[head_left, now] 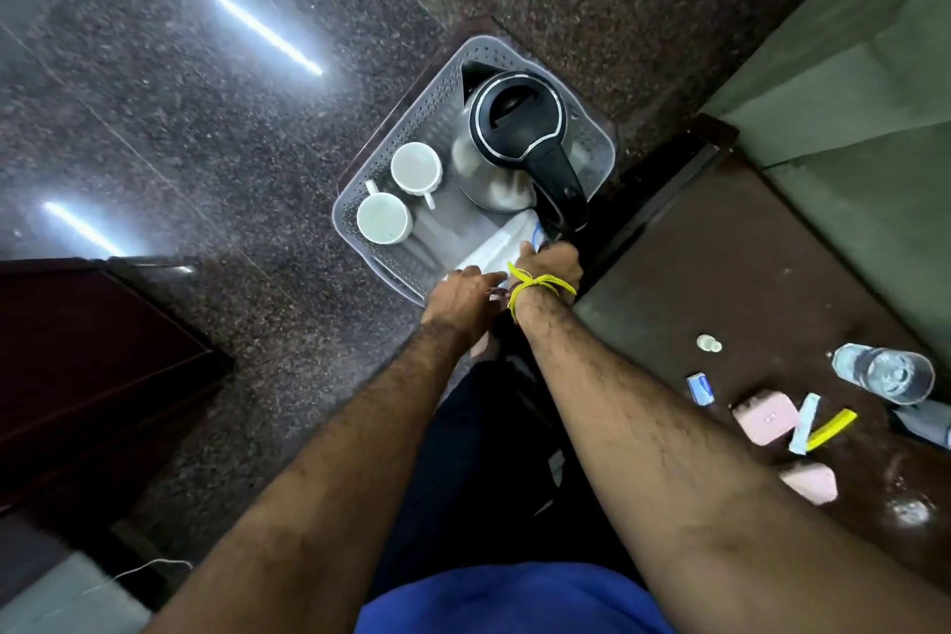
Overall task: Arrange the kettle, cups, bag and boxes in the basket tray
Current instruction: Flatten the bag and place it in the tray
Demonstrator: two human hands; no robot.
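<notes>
Basket tray [411, 118]: I see a grey perforated tray on the speckled stone floor, close beside the corner of a dark wooden table [720, 273].
Kettle [514, 129]: stands upright in the tray's far half — steel body, black lid, black handle pointing toward me.
Cups [416, 168]: two white cups, mouths up, side by side along the tray's left wall; the nearer one [383, 217] is just beside the first.
Bag [507, 242]: white, lying in the tray's near end, partly under both hands.
Left hand [463, 291]: reaches to the tray's near rim, fingers stretched toward the bag; I cannot tell whether it grips anything.
Right hand [550, 263]: rests over the bag near the kettle's base, yellow thread [538, 284] tied at the wrist — fingers hidden, grip unclear to me.
Boxes [767, 414]: two pink ones on the table, well apart from the tray; the second [810, 481] lies nearer me.
Table, other items: a small blue box [700, 387], a yellow stick [831, 427], a clear glass [885, 373].
</notes>
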